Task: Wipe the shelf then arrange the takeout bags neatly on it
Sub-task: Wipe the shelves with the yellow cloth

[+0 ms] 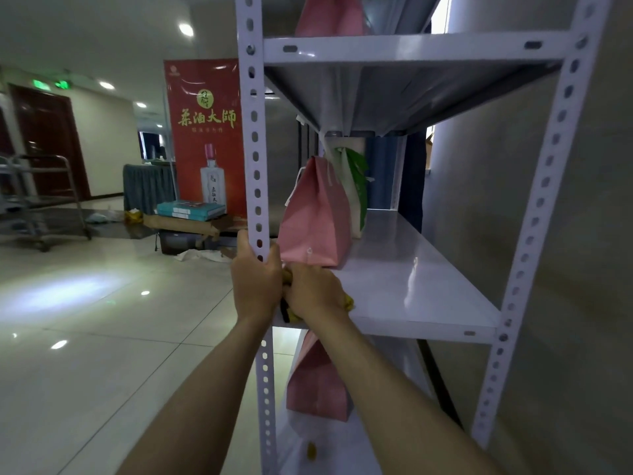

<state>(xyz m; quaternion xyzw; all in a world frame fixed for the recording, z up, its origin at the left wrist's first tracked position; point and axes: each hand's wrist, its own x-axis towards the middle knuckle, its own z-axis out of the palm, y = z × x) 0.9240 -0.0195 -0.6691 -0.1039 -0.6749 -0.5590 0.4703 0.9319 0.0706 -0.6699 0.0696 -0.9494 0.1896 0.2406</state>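
the left hand (255, 286) is wrapped round the near left upright (257, 186) of the white metal rack, fingers curled about the perforated post just above the middle shelf (411, 279). right beside it, touching it, the right hand (313, 293) is closed over a yellow cloth (348, 302), which it presses onto the near left corner of that shelf; only scraps of the cloth show, at the edge of the palm and under the wrist. just beyond the knuckles a pink paper bag (313, 221) stands upright on the shelf, close against the left post, with a white cord handle hanging at its left side. behind it, farther back along the left side, stands a white and green bag (354, 186), partly hidden by the pink one. the rest of the middle shelf, to the right and far end, is bare glossy white. on the shelf above (411, 46) another pink bag (329, 15) shows only its lower part at the top edge of the view. on the shelf below, a third pink bag (317, 382) stands at the left, partly covered by the right forearm. to the right of the rack is a pale wall. to the left, well apart across a shiny tiled floor (102, 337), stand a red banner (205, 132) showing a bottle, stacked boxes (190, 210) at its foot, and a metal trolley (44, 197).
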